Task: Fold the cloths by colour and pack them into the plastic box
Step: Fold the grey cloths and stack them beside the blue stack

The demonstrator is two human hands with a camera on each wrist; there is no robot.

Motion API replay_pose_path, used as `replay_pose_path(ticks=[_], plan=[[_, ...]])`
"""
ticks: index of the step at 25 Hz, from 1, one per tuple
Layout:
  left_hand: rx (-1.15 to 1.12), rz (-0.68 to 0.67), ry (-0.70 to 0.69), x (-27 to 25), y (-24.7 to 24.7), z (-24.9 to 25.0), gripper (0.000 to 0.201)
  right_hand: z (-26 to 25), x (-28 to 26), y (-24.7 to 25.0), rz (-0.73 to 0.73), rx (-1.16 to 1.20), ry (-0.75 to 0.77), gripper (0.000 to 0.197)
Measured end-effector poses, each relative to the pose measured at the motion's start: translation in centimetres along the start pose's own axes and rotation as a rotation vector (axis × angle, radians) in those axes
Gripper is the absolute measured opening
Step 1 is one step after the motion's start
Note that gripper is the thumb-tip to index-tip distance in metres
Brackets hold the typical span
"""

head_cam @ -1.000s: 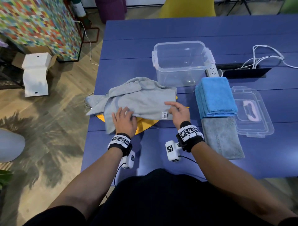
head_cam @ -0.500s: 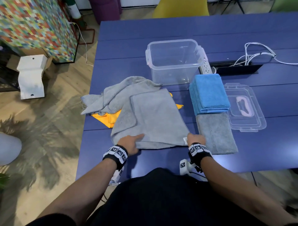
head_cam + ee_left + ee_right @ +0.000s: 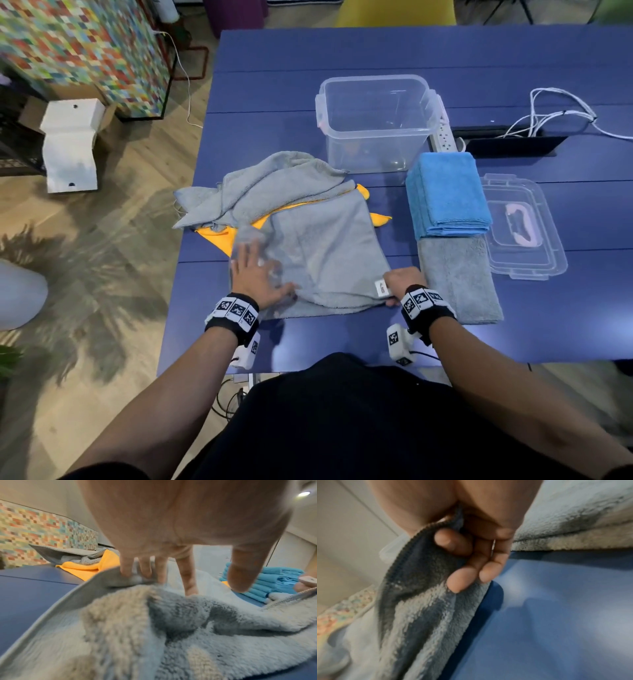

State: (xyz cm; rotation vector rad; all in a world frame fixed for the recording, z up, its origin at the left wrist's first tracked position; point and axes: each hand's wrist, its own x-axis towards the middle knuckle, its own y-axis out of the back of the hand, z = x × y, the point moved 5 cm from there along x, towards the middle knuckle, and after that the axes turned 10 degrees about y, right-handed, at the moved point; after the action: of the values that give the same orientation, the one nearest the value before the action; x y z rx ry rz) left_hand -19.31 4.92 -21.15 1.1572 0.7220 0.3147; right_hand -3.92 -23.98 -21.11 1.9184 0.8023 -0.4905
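Right hand (image 3: pixel 401 281) pinches the labelled corner of a grey fluffy microfibre cloth (image 3: pixel 329 253), anchoring it on the blue desk (image 3: pixel 342 335); left hand (image 3: pixel 257 274), fingers spread, presses its left side flat for folding. Clear plastic box (image 3: pixel 376 123) beyond, empty.

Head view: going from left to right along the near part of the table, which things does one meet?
left hand → grey cloth being spread → right hand → folded grey cloth → clear lid.
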Motion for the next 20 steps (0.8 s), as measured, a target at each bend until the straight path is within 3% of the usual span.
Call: replay_pose_path(ticks=[2, 3, 4, 6, 8, 10, 12, 14, 17, 18, 20], plan=[[-0.077, 0.105, 0.243, -0.4, 0.7, -1.3, 0.097, 1.1, -0.2, -1.9, -0.091, 0.082, -0.063, 0.020], [-0.123, 0.155, 0.245, -0.8, 0.9, -1.4, 0.100, 1.3, -0.5, -2.4, -0.097, 0.099, -0.045, 0.016], [-0.149, 0.179, 0.129, -1.2, 0.7, -1.0, 0.096, 1.3, -0.7, -2.6, -0.106, 0.134, -0.026, 0.015], [-0.102, 0.049, -0.171, -2.5, -0.8, 0.1, 0.089, 1.2, -0.6, -2.3, 0.022, 0.420, -0.020, 0.017], [0.010, -0.136, -0.212, -3.4, -2.5, -0.1, 0.084, 1.0, -0.1, -1.9, 0.112, 0.767, 0.011, 0.025], [0.051, -0.112, -0.125, -3.3, -2.8, -1.4, 0.056, 0.6, 0.5, -1.8, 0.128, 0.969, 0.064, 0.045], [-0.120, -0.114, 0.010, -3.1, -2.4, -2.6, 0.022, 0.4, 0.7, -2.0, 0.160, 0.854, 0.116, 0.053], [-0.284, -0.182, 0.137, -3.0, -2.1, -3.9, 0.023, 0.5, 0.5, -1.8, 0.284, 0.474, 0.123, 0.050], [-0.255, -0.292, 0.178, -3.4, -1.9, -4.9, 0.020, 0.2, -0.4, -0.9, 0.381, 0.070, 0.077, 0.023], [-0.218, -0.355, 0.161, -3.8, -2.1, -4.9, 0.026, 0.6, -0.4, -1.0, 0.318, -0.011, 0.016, 0.021], [-0.066, -0.480, 0.098, -4.8, -2.6, -4.8, 0.037, 1.6, -0.9, -2.0, 0.023, -0.221, -0.099, 0.023]])
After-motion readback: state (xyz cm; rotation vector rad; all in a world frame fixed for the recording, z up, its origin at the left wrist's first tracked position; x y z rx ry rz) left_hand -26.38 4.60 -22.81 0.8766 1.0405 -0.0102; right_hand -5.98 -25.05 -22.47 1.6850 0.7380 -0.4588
